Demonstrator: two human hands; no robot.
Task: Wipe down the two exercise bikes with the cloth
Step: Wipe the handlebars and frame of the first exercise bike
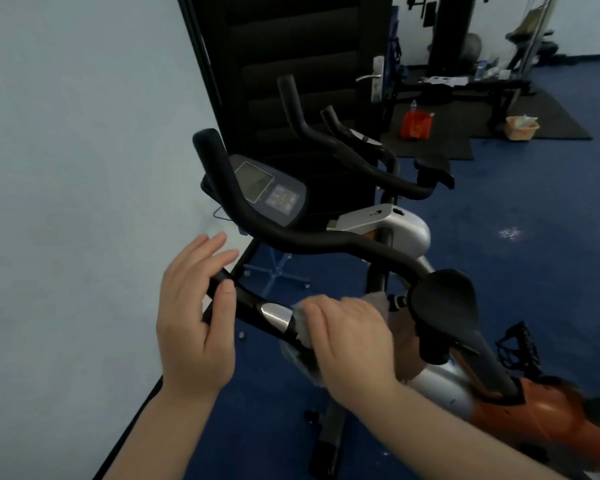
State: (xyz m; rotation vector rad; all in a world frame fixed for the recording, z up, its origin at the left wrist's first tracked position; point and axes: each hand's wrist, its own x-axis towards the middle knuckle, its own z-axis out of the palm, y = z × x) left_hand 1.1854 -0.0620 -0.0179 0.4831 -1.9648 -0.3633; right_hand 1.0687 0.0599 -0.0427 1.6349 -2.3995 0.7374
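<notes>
Fingers of the right hand (352, 344) curl over a crumpled grey cloth (303, 327), pressing it round the near orange-and-silver exercise bike's black handlebar (250, 308). Left hand (194, 313) rests there, fingers loosely spread. Beyond stands the second bike (381, 220).

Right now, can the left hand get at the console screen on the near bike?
Probably yes. The left hand rests its thumb on the near handlebar, fingers straight. The console screen sits above and beyond it, with only the upper handlebar loop between them; reaching over the loop looks unobstructed. The right hand holds the cloth.
</notes>
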